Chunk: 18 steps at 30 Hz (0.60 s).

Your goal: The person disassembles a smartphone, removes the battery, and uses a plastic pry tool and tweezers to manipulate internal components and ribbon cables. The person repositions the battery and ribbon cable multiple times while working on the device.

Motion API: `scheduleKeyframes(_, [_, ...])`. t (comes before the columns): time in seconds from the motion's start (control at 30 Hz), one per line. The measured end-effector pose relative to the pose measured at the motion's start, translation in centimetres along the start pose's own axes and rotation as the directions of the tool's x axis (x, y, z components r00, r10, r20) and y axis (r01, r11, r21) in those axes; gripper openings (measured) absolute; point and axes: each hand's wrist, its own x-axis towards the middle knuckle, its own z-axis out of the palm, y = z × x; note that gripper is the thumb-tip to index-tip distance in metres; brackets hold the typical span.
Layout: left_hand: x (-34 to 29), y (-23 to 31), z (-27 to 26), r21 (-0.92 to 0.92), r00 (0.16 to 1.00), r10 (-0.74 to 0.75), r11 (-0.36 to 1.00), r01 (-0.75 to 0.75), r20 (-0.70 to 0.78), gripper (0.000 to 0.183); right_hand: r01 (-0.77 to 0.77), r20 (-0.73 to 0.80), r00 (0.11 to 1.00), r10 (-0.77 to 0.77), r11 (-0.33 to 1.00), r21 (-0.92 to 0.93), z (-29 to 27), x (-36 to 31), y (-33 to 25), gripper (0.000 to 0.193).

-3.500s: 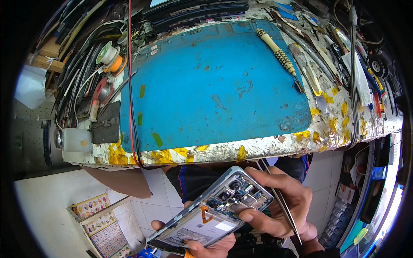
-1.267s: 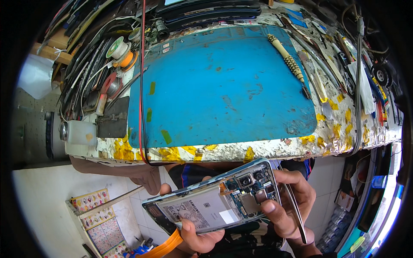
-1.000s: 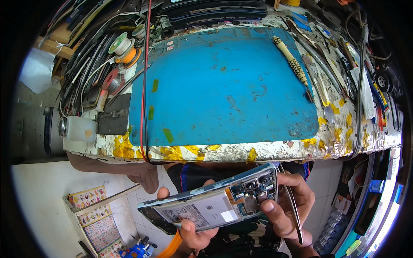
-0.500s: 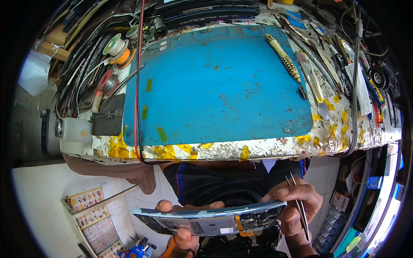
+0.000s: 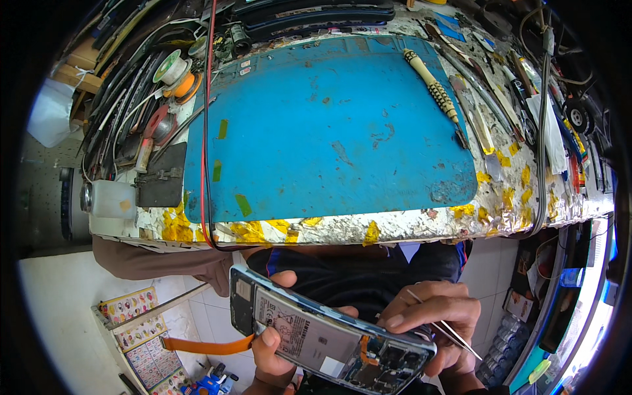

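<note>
Cluttered bench (image 5: 322, 230), blue mat (image 5: 309, 151) ahead, and the left hand (image 5: 271, 362) grips an opened phone (image 5: 306, 330), the right hand (image 5: 447, 313) clasping tweezers (image 5: 469, 347) with fingers (image 5: 398, 320) on the phone's edge!

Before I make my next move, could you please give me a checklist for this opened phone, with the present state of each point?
1. Phone supported by left hand and right hand: ok.
2. Tweezers in the right hand: ok.
3. Battery exposed: ok.
4. Orange ribbon cable tucked in: not ok, it sticks out left of the phone.
5. Phone resting on blue mat: not ok, it is held off it.
6. Connectors by the cameras seated: cannot tell, too dark and small.
</note>
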Motion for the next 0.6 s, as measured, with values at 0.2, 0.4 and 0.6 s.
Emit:
scheduleKeyframes(0.2, [0.2,1.8,-0.3,0.262,0.984,-0.179,0.950,0.169,0.013,0.061,0.267,0.086,0.962,-0.261,0.962,-0.066,-0.1,0.6,1.4,0.063])
scheduleKeyframes(0.4, [0.5,1.5,1.4,-0.093,0.960,-0.241,0.969,0.229,-0.142,0.062,0.422,0.154,0.903,-0.400,0.895,-0.147,-0.5,0.7,2.1,0.064])
scheduleKeyframes(0.6, [0.4,1.7,0.6,0.164,0.955,-0.297,0.943,0.291,0.011,0.065,0.361,0.067,0.932,-0.356,0.927,-0.102,0.1,0.0,2.4,0.071])
